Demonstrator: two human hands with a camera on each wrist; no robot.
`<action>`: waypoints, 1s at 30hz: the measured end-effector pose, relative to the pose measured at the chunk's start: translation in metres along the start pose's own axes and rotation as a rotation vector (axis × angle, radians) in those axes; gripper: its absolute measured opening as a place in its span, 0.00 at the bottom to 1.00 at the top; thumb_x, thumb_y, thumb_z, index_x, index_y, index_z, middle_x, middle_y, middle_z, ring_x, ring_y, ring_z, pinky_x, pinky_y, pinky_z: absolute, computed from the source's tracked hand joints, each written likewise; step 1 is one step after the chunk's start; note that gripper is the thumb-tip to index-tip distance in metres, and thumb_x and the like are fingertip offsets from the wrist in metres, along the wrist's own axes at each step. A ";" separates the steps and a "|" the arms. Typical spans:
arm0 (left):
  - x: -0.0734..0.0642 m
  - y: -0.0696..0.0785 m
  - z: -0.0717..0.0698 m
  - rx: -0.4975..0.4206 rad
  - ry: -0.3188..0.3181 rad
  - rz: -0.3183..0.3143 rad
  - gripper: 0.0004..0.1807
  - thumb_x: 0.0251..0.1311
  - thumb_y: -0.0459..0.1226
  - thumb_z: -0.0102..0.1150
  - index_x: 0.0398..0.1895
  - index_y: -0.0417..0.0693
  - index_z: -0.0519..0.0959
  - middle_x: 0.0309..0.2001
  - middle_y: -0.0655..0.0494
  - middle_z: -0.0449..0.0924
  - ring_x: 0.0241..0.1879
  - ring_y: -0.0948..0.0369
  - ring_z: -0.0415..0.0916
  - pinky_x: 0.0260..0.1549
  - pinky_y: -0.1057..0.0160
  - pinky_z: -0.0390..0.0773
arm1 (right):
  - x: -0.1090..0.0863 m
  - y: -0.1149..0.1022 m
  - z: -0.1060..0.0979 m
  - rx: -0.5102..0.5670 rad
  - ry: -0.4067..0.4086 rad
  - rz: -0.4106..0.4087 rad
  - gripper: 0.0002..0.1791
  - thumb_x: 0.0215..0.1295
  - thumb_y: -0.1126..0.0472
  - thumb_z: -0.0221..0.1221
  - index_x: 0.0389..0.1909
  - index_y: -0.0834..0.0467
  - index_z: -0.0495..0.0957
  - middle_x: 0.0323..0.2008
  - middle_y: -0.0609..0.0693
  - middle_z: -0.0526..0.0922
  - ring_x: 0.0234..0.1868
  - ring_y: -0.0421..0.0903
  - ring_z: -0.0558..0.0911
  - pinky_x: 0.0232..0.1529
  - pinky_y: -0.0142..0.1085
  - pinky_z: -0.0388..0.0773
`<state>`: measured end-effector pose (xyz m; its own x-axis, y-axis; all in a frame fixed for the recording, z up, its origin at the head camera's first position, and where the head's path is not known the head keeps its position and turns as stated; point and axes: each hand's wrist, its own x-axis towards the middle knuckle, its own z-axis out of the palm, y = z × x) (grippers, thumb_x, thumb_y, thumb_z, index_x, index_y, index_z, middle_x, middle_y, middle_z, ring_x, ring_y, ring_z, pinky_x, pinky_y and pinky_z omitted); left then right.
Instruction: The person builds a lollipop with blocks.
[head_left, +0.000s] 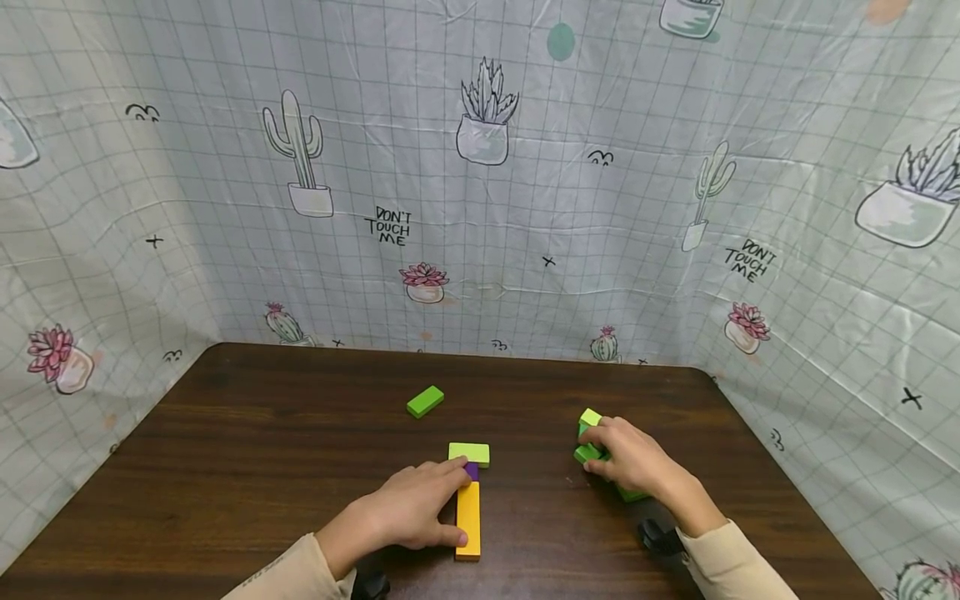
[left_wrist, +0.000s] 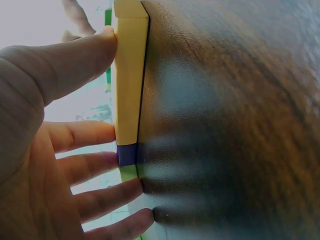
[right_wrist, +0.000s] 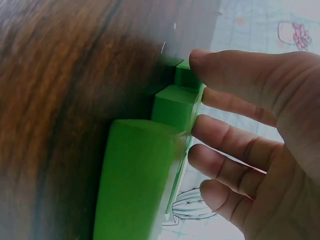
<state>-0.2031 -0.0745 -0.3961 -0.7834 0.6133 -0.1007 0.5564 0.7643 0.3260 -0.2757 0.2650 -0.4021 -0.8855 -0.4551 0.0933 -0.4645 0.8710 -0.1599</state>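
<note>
Orange block [head_left: 468, 521]: We find it flat on the table [head_left: 262, 433], its near end at the left thumb.
Purple block [head_left: 472, 472]: At the orange block's far end, apparently touching.
Lime block [head_left: 468, 452]: Crosswise, just past the purple one, as seen from the orange block.
Green blocks [right_wrist: 132, 175]: Right of the orange block, well apart, partly hidden by the right hand [head_left: 633, 456].
Stray block [head_left: 425, 402]: Beyond the orange block, slightly left.
Left grip: Not closed; the left hand [head_left: 408, 506] lays extended fingers along the row.
Right grip: Relaxed fingers touch the green blocks; we see none wrapped.
Row risk: Uneven thumb pressure could, we judge, skew the orange block and open the joint.
Green risk: A sideways nudge could spread the stepped blocks.
</note>
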 end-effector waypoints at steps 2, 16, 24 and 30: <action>0.000 0.000 -0.001 -0.003 -0.004 -0.004 0.38 0.52 0.59 0.64 0.63 0.52 0.71 0.71 0.52 0.59 0.65 0.51 0.63 0.58 0.45 0.67 | 0.001 -0.001 0.000 0.004 -0.003 -0.003 0.17 0.54 0.53 0.70 0.44 0.50 0.82 0.35 0.42 0.74 0.35 0.41 0.71 0.34 0.39 0.71; 0.001 0.000 0.000 -0.007 -0.010 -0.010 0.38 0.53 0.59 0.63 0.64 0.52 0.70 0.71 0.52 0.59 0.66 0.51 0.62 0.58 0.45 0.66 | 0.004 -0.006 0.000 0.042 -0.070 -0.029 0.18 0.54 0.56 0.69 0.47 0.50 0.82 0.35 0.43 0.73 0.32 0.39 0.70 0.31 0.37 0.69; 0.001 0.000 0.001 -0.005 -0.004 -0.007 0.37 0.53 0.59 0.64 0.63 0.51 0.71 0.71 0.52 0.60 0.65 0.51 0.63 0.58 0.45 0.66 | 0.010 -0.017 0.002 0.041 -0.048 -0.088 0.18 0.56 0.56 0.68 0.48 0.50 0.82 0.36 0.41 0.74 0.31 0.38 0.70 0.32 0.36 0.69; 0.000 0.001 0.000 -0.005 -0.007 -0.009 0.38 0.53 0.59 0.63 0.64 0.51 0.70 0.71 0.52 0.59 0.66 0.50 0.62 0.58 0.44 0.66 | 0.017 -0.027 0.005 0.041 -0.047 -0.126 0.18 0.57 0.56 0.68 0.49 0.51 0.82 0.35 0.41 0.73 0.29 0.37 0.68 0.29 0.33 0.67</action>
<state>-0.2025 -0.0742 -0.3958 -0.7865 0.6076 -0.1107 0.5476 0.7690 0.3299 -0.2778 0.2325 -0.4012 -0.8189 -0.5697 0.0694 -0.5715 0.7984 -0.1897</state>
